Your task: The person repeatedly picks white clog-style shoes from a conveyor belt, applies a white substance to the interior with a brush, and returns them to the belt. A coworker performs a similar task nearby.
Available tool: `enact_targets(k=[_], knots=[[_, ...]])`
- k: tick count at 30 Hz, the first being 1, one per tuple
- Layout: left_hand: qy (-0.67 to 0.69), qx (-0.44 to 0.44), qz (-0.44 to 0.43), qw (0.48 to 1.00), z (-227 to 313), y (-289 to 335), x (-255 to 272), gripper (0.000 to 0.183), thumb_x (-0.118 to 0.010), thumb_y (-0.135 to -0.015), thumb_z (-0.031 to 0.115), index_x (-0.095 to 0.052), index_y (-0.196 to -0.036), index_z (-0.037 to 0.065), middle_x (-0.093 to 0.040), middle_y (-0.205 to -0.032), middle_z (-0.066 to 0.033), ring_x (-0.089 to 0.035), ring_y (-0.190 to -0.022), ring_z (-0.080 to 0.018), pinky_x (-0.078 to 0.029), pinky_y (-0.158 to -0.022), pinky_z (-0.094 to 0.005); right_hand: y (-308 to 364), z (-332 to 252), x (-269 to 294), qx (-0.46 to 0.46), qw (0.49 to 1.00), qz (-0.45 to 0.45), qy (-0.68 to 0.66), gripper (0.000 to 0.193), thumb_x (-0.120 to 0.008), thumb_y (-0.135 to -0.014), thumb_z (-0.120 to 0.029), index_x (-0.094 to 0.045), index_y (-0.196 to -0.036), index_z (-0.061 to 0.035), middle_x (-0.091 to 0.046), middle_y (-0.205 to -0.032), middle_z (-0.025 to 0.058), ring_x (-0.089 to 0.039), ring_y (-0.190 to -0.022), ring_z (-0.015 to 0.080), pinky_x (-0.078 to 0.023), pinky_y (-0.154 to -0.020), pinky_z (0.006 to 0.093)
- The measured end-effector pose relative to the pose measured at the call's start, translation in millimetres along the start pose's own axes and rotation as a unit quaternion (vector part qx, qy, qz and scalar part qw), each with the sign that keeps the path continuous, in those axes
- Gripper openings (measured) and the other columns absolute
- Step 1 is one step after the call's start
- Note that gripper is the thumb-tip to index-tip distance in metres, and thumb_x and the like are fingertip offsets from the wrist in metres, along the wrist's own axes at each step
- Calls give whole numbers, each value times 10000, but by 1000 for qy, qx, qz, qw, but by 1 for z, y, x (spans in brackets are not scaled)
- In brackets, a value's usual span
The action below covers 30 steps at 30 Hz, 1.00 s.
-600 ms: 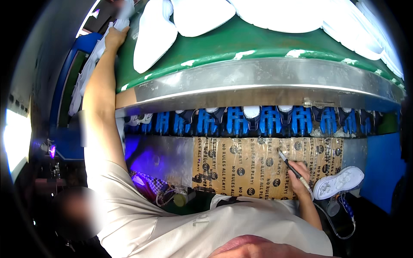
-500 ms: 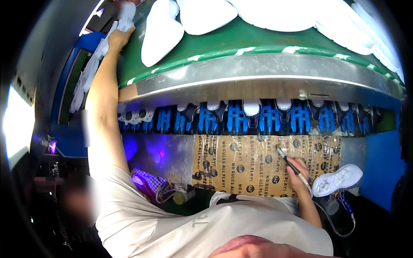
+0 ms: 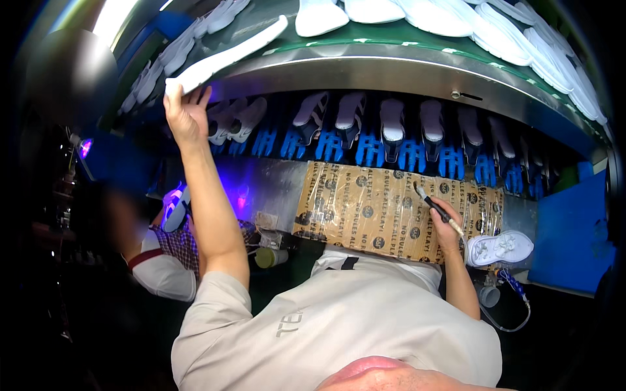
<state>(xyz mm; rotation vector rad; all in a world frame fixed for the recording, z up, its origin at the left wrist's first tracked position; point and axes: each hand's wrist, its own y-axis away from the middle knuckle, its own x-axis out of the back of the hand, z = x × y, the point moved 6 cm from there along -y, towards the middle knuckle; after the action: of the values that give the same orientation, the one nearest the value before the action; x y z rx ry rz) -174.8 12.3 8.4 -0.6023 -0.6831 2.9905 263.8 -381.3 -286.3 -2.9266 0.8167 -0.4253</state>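
My left hand (image 3: 187,118) is raised at the upper left, closed on the near end of a long white shoe sole (image 3: 228,55). The sole is seen edge-on, its far end pointing up and to the right over the green shelf. My right hand (image 3: 446,225) grips a black-handled brush (image 3: 435,207), its bristle tip pointing up-left just over the cardboard. A thin pale hose (image 3: 465,244) trails from the brush handle. Right beside that hand lies a white sole (image 3: 501,249) with its patterned side up.
Several white soles (image 3: 435,16) line the green shelf (image 3: 257,55) above its metal edge (image 3: 365,68). Below it, shoes (image 3: 392,120) sit on blue racks (image 3: 370,151). Taped printed cardboard (image 3: 365,208) covers the work surface. A co-worker (image 3: 160,260) holds a shoe at the left.
My left hand has come back from the far left, now with a white sole in it. The right hand still holds the brush over the cardboard. The view has shifted.
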Motion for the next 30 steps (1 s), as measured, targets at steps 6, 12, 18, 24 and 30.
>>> enact_targets(k=[6,12,18,24,30], knots=[[242,154,113,951,-78,138,5,530,-382,-942,392,-662,-1162,-1,-703,-1166,-185,-656,-1140,-353,-512,-1029,-506,-10,3,-15,-87,959,84,-255,249,-666,-949,-76,-693,-1189,-16,-662,-966,10,-558,-812,84,-442,-755,220],[277,457,5,845,-149,319,-37,782,-131,-1033,582,-555,-1311,-12,-676,-1156,-210,-684,-984,-340,-583,-885,-491,-17,-48,-44,-94,949,2,-302,272,-702,-932,-148,-699,-1180,-34,-625,-909,-11,-515,-800,71,-414,-730,220],[271,568,-14,777,-153,378,-52,960,-58,-992,755,-510,-1405,16,-653,-1234,-233,-673,-1098,-375,-559,-981,-527,-19,-129,-100,-43,969,-168,-177,236,-698,-879,-91,-750,-1100,-30,-734,-987,43,-627,-823,102,-518,-732,250],[234,483,-142,832,-150,354,-74,872,-77,-1024,715,-448,-1469,63,-625,-1297,-182,-647,-1184,-306,-547,-1023,-450,-51,-169,-137,73,989,-125,-32,240,-709,-863,-96,-765,-1089,-38,-728,-828,56,-637,-761,135,-481,-723,307],[243,483,-75,838,-158,338,-70,794,-149,-1043,683,-395,-1511,91,-551,-1414,-159,-600,-1266,-287,-540,-1046,-428,-46,-177,-151,224,931,-283,-50,278,-752,-840,-139,-787,-1106,-63,-750,-886,89,-672,-805,189,-521,-750,354]])
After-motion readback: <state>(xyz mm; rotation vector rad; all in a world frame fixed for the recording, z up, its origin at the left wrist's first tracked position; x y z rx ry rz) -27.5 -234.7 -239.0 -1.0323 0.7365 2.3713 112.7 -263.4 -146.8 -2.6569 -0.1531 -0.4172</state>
